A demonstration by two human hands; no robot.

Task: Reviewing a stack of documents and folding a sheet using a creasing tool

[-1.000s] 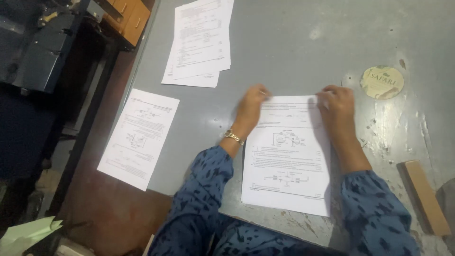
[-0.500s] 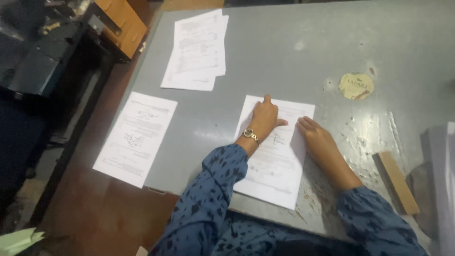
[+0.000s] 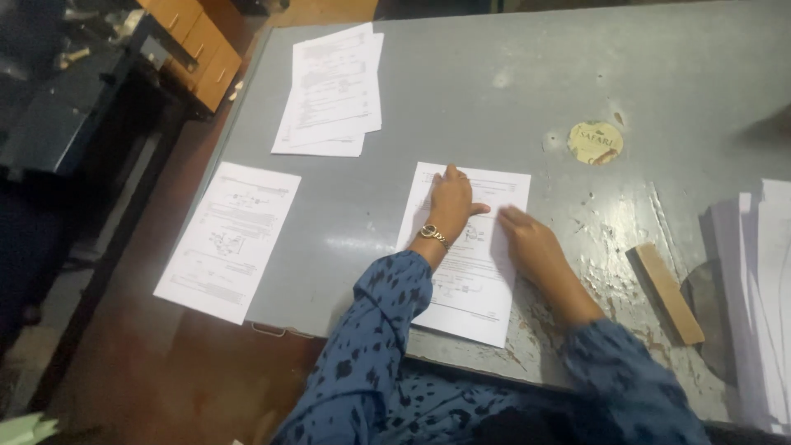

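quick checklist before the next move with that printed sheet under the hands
1. Left hand flat on the white printed sheet: ok, palm down near its top.
2. Right hand on the same sheet: ok, resting at its right edge.
3. Sheet fully on the grey metal table: ok, though its lower edge lies close to the table's near edge.
4. Single sheet or several under the hands: cannot tell.
5. Other paper kept apart: ok, the fanned white stack and the lone printed page lie well to the left; that page overhangs the table edge.
6. Wooden block away from the sheet: ok.
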